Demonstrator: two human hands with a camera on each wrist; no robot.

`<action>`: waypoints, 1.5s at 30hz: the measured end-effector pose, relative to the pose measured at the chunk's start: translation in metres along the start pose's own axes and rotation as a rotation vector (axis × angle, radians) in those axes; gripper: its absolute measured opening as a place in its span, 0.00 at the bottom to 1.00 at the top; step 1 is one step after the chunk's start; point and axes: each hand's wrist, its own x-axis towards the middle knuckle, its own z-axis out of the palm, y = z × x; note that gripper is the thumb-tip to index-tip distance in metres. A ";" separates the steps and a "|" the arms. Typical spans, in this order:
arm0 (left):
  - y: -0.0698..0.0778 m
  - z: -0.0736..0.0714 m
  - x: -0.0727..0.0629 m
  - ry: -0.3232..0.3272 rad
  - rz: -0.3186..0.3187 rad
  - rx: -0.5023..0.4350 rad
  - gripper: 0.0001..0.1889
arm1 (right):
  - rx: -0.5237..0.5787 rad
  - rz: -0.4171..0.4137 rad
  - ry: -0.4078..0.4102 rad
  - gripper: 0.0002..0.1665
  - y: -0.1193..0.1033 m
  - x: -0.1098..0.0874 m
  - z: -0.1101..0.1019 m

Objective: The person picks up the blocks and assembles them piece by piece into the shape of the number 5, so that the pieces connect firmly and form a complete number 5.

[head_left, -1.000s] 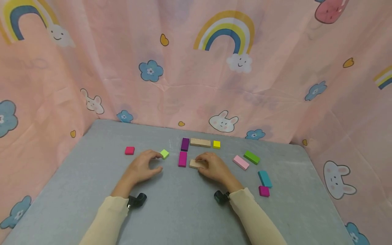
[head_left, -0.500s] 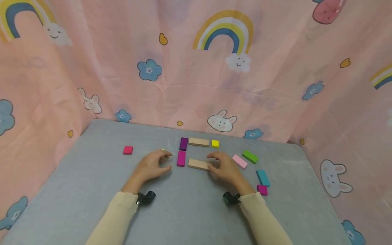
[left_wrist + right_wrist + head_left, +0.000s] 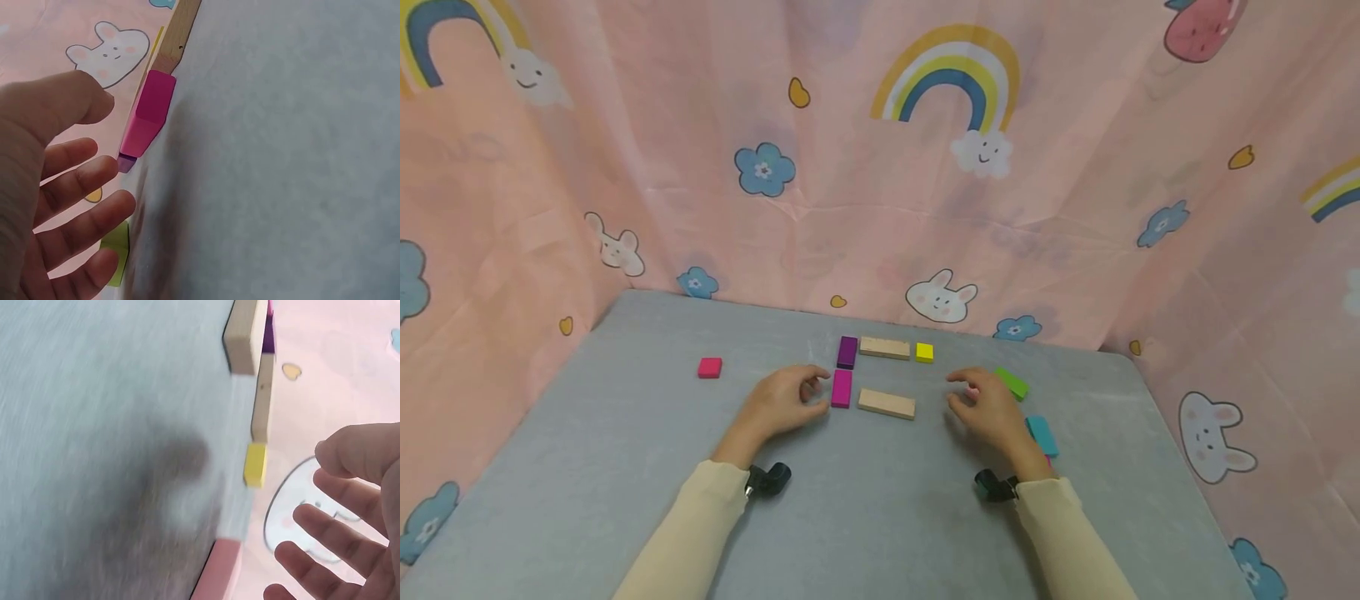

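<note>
My left hand [image 3: 778,410] is just left of a magenta block [image 3: 842,389], fingers loosely bent and holding nothing. Behind its fingers in the left wrist view shows a lime-green block [image 3: 116,250], which the hand hides in the head view. My right hand [image 3: 994,410], also holding nothing, hovers over a pink block [image 3: 219,572] that it mostly covers in the head view. Between the hands lies a plain wooden block [image 3: 887,404]. Behind it are a purple block [image 3: 847,352], a second wooden block [image 3: 884,347] and a small yellow block [image 3: 924,353].
A red block [image 3: 710,368] lies by itself at the left of the grey table [image 3: 880,517]. Right of my right hand are a green block [image 3: 1012,384] and a blue block [image 3: 1042,436]. A pink printed curtain [image 3: 850,208] hangs behind the table.
My right hand has let go of the near wooden block and moved right, over the pink block. My left hand has moved right, past the lime-green block, towards the magenta one.
</note>
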 end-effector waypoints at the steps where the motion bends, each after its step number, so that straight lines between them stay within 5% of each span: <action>1: 0.000 0.000 0.001 -0.003 -0.004 0.001 0.20 | -0.004 0.010 0.006 0.18 0.003 0.000 -0.001; 16: 0.001 0.007 0.010 -0.042 -0.044 0.050 0.24 | -0.106 0.057 0.066 0.19 0.034 -0.006 -0.004; 45: 0.004 0.011 0.013 -0.048 -0.046 0.077 0.24 | -0.158 0.075 0.021 0.22 0.045 -0.002 0.000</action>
